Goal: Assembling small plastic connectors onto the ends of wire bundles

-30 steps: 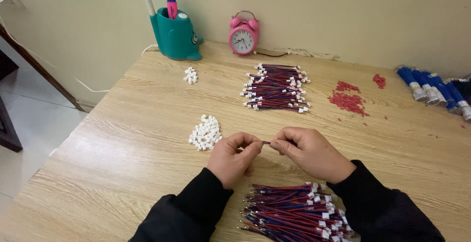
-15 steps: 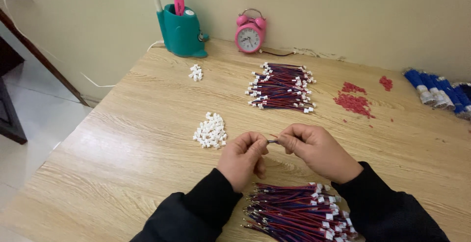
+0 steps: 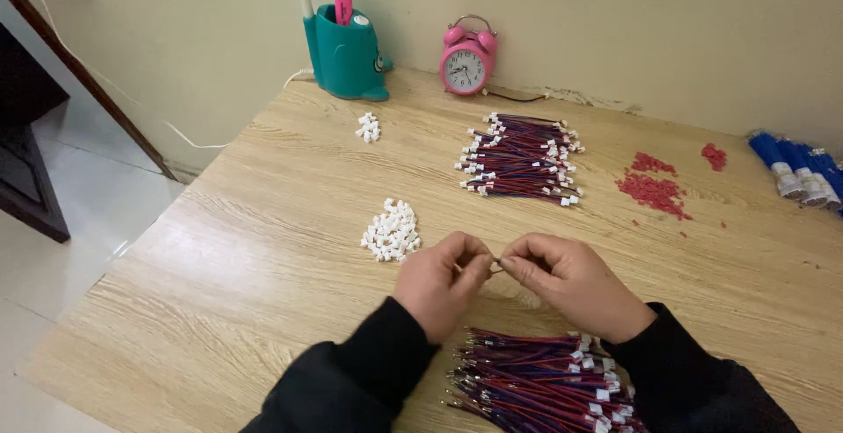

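I am holding both hands together over the wooden table (image 3: 263, 248), just nearer to me than the pile of small white connector housings (image 3: 392, 231), which I am taking as my landmark. My left hand (image 3: 439, 284) is sitting right beside that pile, on its near right side, with thumb and forefinger pressed together on one end of a thin wire (image 3: 494, 268). My right hand (image 3: 575, 284) is meeting it from the other side, its fingertips pinching the same wire, so the two hands are almost touching. The wire is so fine that I cannot tell what is on its tip.

Closer to me than the pile, under my wrists, a bundle of red and blue wires (image 3: 544, 385) is lying on the table. Beyond the pile and to its right, a second bundle of wires with white ends (image 3: 520, 159) is lying flat. Farther right of that, red crumbs of plastic (image 3: 654, 189) are scattered. A smaller heap of white housings (image 3: 369, 127) is lying straight beyond the pile, and behind it a teal pen holder (image 3: 344, 57) and a pink alarm clock (image 3: 467, 57) are standing against the wall.
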